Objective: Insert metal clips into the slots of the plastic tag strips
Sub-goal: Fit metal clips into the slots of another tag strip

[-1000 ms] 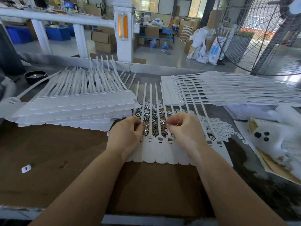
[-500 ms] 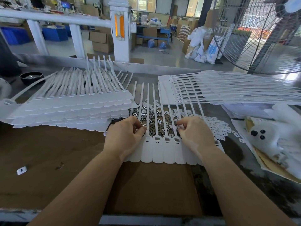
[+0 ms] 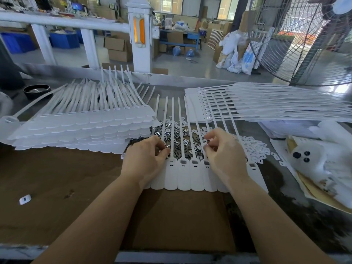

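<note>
The joined row of flat white plastic tag strips (image 3: pixel 190 178) lies on the brown cardboard sheet (image 3: pixel 76 178), thin tails running away across the heap of small shiny metal clips (image 3: pixel 179 134). The left hand (image 3: pixel 144 159) has its fingers curled at the leftmost slots; whether it pinches a clip I cannot tell. The right hand (image 3: pixel 224 151) pinches a small white piece over the slots further right. A tilted clip may jam or spring out, and pressing could skew the row. Further off, the stacked white strips (image 3: pixel 82 126) overhang the heap and could slide onto it.
</note>
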A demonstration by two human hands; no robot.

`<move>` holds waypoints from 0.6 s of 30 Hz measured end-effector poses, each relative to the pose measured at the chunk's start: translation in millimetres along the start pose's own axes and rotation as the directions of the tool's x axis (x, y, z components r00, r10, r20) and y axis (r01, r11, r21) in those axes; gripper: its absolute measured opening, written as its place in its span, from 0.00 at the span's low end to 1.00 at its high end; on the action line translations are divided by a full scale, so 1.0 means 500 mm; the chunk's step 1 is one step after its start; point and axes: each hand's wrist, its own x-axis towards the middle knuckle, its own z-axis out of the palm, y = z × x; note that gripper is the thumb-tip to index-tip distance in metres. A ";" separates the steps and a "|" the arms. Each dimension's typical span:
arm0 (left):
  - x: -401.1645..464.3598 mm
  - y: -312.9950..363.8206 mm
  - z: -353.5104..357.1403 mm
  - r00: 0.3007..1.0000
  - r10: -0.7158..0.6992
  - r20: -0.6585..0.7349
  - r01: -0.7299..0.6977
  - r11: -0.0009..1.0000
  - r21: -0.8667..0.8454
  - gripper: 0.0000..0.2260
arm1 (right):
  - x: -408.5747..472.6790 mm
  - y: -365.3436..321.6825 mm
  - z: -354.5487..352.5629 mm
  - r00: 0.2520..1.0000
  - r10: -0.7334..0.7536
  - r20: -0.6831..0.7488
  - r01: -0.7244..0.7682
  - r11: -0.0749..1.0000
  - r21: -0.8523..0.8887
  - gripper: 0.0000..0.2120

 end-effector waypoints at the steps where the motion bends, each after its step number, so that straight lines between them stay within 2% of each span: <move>1: 0.000 0.000 0.000 1.000 0.002 0.000 -0.002 1.000 -0.001 0.06 | -0.002 -0.006 0.002 1.000 -0.017 0.009 0.017 1.000 0.019 0.06; 6: 0.002 0.001 0.000 1.000 0.000 0.000 0.000 1.000 -0.008 0.06 | -0.003 -0.022 0.010 0.994 -0.056 0.094 0.044 0.992 0.119 0.07; 12: 0.004 0.001 0.001 1.000 0.002 0.005 -0.002 1.000 -0.010 0.05 | -0.012 -0.022 0.020 0.991 -0.136 -0.012 0.136 0.981 0.140 0.05; 18: 0.002 0.000 0.002 1.000 0.001 -0.004 -0.001 1.000 -0.014 0.05 | -0.022 -0.027 0.025 0.989 -0.145 -0.002 0.141 0.961 0.237 0.02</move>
